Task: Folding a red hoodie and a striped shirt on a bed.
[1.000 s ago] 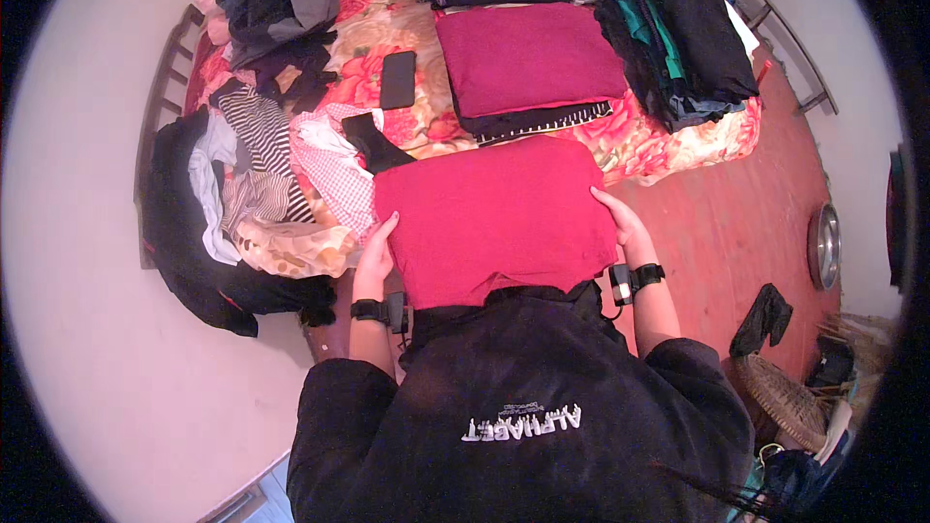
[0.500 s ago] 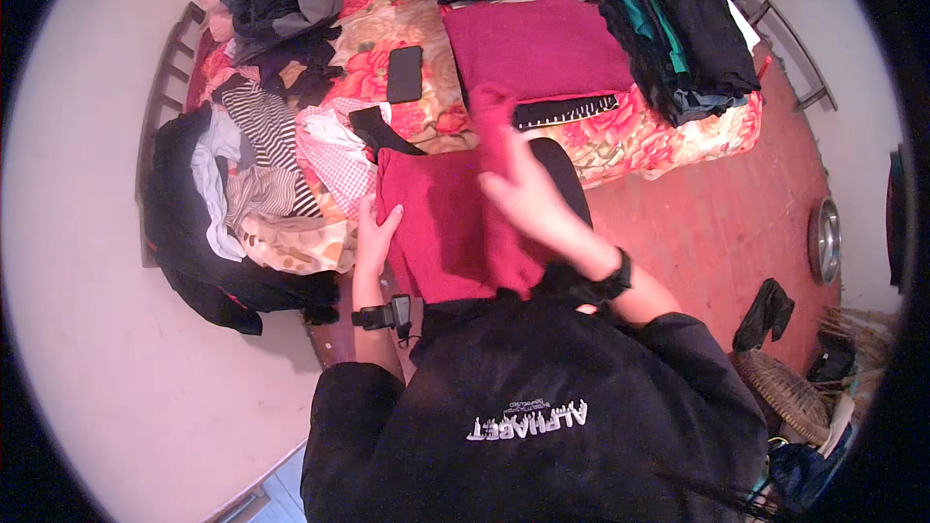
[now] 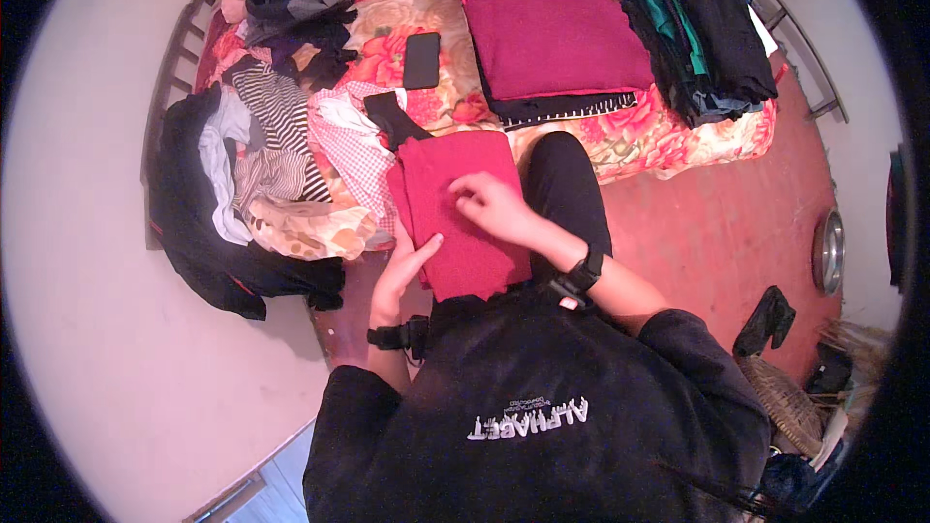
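A folded red garment (image 3: pixel 475 252) lies across my lap, its layers showing along the left side; its exact kind cannot be made out. My left hand (image 3: pixel 407 266) grips its left edge, thumb on top and fingers mostly hidden by the cloth. Over the upper middle of the garment is my right hand (image 3: pixel 496 210), fingers loosely bent and apart, with nothing in them. Just beyond the garment, a black strap-like piece of cloth (image 3: pixel 395 118) lies beside a pink checked garment (image 3: pixel 351 140).
A floral-covered bed (image 3: pixel 441 5) stands ahead, bearing a black phone (image 3: pixel 422 60), a folded maroon cloth (image 3: pixel 562 44) and a dark clothes stack (image 3: pixel 717 48). At left is a heap with a striped garment (image 3: pixel 281 121). A metal bowl (image 3: pixel 828 252) and woven basket (image 3: pixel 780 402) are at right.
The right part of the red garment has been folded over to the left, making it narrower. My right hand has let go of it and moved lower. My left hand still grips the edge.
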Tool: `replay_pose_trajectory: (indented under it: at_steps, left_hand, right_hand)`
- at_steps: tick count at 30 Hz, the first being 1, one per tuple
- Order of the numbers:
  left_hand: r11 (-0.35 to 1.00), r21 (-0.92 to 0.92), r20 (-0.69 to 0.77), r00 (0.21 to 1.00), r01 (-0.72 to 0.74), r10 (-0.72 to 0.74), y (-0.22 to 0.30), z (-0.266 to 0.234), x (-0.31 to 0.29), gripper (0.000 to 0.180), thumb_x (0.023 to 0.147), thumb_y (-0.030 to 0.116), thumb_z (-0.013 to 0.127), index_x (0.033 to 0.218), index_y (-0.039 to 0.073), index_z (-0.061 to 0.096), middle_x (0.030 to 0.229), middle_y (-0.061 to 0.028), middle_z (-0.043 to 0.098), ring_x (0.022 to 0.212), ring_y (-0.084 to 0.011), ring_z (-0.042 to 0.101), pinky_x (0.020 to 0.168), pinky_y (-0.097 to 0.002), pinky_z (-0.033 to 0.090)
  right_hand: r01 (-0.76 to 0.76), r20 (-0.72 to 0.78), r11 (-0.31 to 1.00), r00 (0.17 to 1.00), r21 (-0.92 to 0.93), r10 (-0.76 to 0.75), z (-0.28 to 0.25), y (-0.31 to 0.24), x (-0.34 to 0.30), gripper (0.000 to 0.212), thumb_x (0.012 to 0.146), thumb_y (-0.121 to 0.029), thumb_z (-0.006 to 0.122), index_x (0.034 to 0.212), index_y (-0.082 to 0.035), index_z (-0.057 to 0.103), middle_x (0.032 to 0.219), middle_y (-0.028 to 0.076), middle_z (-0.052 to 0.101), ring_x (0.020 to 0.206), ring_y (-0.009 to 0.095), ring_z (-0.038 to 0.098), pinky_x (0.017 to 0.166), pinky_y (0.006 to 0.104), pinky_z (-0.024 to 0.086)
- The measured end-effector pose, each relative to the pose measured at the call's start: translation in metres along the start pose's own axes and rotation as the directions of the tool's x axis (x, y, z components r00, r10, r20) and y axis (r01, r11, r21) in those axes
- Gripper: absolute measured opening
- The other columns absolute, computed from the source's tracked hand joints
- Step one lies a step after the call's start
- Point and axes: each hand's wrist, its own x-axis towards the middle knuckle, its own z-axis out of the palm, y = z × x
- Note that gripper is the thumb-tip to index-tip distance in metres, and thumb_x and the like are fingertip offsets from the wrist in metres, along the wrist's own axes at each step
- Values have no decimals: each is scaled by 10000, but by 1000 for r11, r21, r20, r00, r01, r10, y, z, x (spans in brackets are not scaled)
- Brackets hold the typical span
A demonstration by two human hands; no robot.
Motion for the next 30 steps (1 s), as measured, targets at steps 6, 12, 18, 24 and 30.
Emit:
replay_pose_trajectory:
  at_steps: [6,12,18,24,30]
  left_hand:
    - [991,-136,-62,998,8,-17,-17,4,2,747,832,106,623,1418,-9,175,1398,-128,331,1271,-215,339,1065,-326,265]
    - [958,-287,-95,995,-22,-5,-5,1,-2,593,846,24,562,1385,15,317,1328,-95,450,1237,-204,410,1043,-322,307]
    - [772,-633,-98,983,58,-154,34,-8,-10,567,847,-17,509,1383,31,329,1335,-96,451,1221,-207,435,1040,-336,324]
    - [874,-480,-101,984,83,-149,-36,-16,1,612,874,25,521,1420,17,245,1390,-117,387,1269,-211,386,1055,-326,300]
    - [828,-521,1,970,208,-243,-36,-27,12,568,887,163,584,1364,-28,340,1374,-122,411,1276,-190,376,1060,-310,291]
  right_hand:
    - [-150,-279,910,959,-386,40,-43,54,22,576,806,-286,637,1268,-10,432,1125,244,529,972,365,554,868,403,451]
    - [-455,312,581,889,675,335,-51,76,32,640,839,-299,663,1329,4,383,1281,143,494,1147,231,511,955,347,428]
    - [-324,175,519,933,791,315,-59,33,27,568,814,-200,685,1277,7,430,1175,130,573,1077,212,553,937,359,435]
    - [-427,145,522,856,738,496,-32,80,13,554,843,-276,659,1260,15,440,1148,130,586,1022,215,582,864,358,477]
    - [-474,320,300,838,828,442,-18,72,-13,522,869,-401,602,1250,-61,489,1166,60,594,1014,194,593,860,371,489]
